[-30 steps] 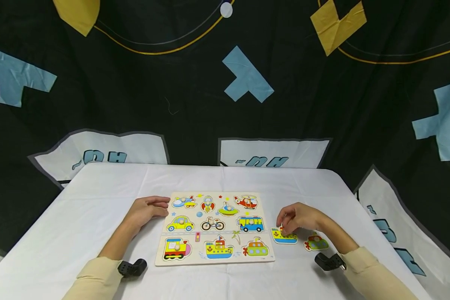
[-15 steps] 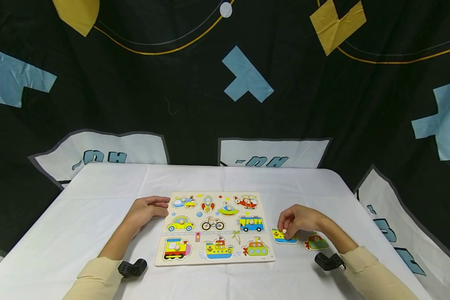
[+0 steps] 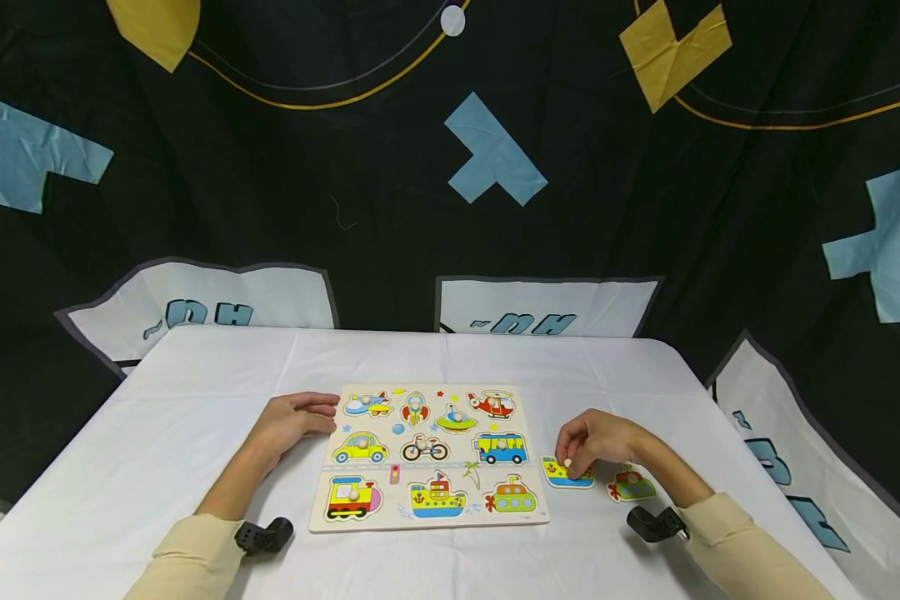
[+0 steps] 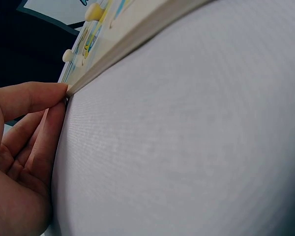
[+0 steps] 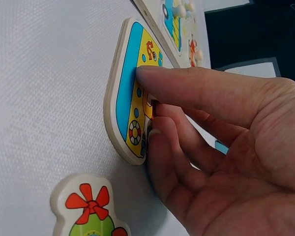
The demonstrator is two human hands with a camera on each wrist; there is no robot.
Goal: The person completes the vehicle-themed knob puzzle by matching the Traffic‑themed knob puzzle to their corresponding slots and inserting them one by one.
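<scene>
My right hand (image 3: 600, 437) pinches the knob of a ship puzzle piece (image 3: 567, 481), yellow and blue with a red anchor. In the right wrist view, the thumb lies over the face of this ship piece (image 5: 128, 88), and its knob is hidden. A green submarine piece (image 3: 632, 486) with a red propeller lies under my right wrist. Left of the ship piece lies a wooden puzzle board (image 3: 431, 527) with vehicle pictures. My left hand (image 3: 285, 425) rests at the board's left edge, its fingertips touching the wood, as the left wrist view also shows.
Several knobbed pieces sit in the board, among them a train (image 3: 352, 498), a car (image 3: 360, 447) and a bus (image 3: 501, 448). The ship picture (image 3: 438, 497) and submarine picture (image 3: 512, 497) on it carry no knobs. A white cloth (image 3: 450, 358) covers the table.
The right hand's fingers have closed onto the ship piece's knob and drawn slightly back. The left hand and the board have not moved.
</scene>
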